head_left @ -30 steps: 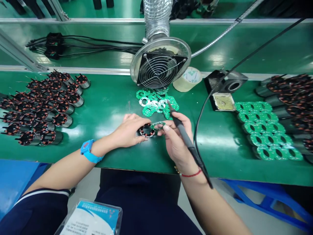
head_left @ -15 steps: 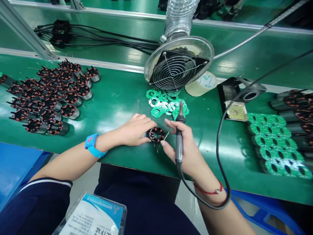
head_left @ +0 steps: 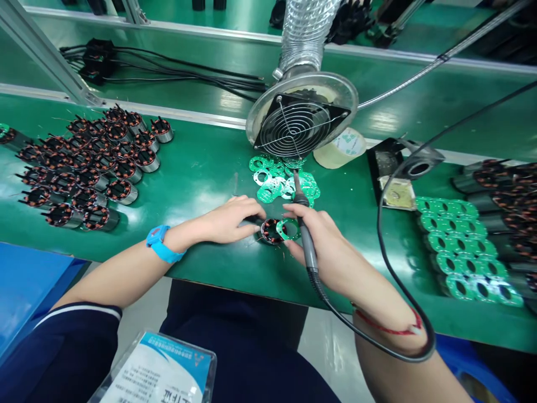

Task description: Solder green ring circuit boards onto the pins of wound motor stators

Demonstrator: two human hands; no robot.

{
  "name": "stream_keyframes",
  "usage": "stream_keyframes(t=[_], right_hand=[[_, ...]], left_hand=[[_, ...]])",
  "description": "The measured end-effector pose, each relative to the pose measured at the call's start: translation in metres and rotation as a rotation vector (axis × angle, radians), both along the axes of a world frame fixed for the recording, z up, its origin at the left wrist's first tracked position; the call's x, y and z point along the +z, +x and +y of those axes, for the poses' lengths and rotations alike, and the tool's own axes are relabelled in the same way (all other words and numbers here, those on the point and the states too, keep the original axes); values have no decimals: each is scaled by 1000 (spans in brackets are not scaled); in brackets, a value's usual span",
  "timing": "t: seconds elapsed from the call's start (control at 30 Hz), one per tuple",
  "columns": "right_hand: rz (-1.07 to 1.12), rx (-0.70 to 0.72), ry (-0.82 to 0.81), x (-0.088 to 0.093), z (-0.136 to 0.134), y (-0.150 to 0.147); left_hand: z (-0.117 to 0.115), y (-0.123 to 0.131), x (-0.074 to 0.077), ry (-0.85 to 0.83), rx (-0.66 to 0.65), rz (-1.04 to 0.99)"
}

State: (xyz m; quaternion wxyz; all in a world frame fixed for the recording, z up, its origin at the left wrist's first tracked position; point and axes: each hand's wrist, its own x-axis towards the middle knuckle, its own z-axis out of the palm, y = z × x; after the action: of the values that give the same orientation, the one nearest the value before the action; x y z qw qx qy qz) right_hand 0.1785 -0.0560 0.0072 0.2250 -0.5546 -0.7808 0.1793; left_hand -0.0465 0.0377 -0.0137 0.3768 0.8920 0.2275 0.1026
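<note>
My left hand (head_left: pixel 232 221) is closed around the side of a motor stator (head_left: pixel 268 233), whose open end with copper windings faces up and to the right. Between the thumb and fingers of my right hand (head_left: pixel 325 238) is a green ring-shaped circuit board (head_left: pixel 288 229), tilted over the stator's right edge. That same hand also keeps hold of a soldering iron (head_left: pixel 308 243), its tip pointing away from me. I cannot tell whether board and stator touch. Just beyond my hands lies a loose pile of green circuit boards (head_left: pixel 268 191).
A fume extractor fan (head_left: pixel 293 129) hangs over the board pile, with a tape roll (head_left: pixel 340 148) behind. Many stators (head_left: pixel 121 191) stand at left. At right are a soldering iron stand (head_left: pixel 394 168) and rows of board-topped stators (head_left: pixel 465 246). The iron's cable (head_left: pixel 380 224) loops over my right forearm.
The board in my right hand has turned from edge-on to showing its ring face, over the stator. The iron's tip has swung left, and my right forearm lies farther right.
</note>
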Motion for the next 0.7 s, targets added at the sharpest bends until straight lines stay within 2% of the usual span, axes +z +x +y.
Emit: stream_keyframes(t=[0.23, 0.33, 0.53, 0.7], right_hand=[[12, 41, 49, 5, 9, -11], [60, 4, 60, 1, 7, -14], [284, -263, 62, -22, -11, -20], [294, -312, 144, -42, -30, -34]], left_hand=[[-5, 7, -6, 44, 32, -36], [-6, 8, -7, 54, 52, -50], [-9, 9, -6, 9, 104, -120], [-20, 19, 0, 10, 141, -156]])
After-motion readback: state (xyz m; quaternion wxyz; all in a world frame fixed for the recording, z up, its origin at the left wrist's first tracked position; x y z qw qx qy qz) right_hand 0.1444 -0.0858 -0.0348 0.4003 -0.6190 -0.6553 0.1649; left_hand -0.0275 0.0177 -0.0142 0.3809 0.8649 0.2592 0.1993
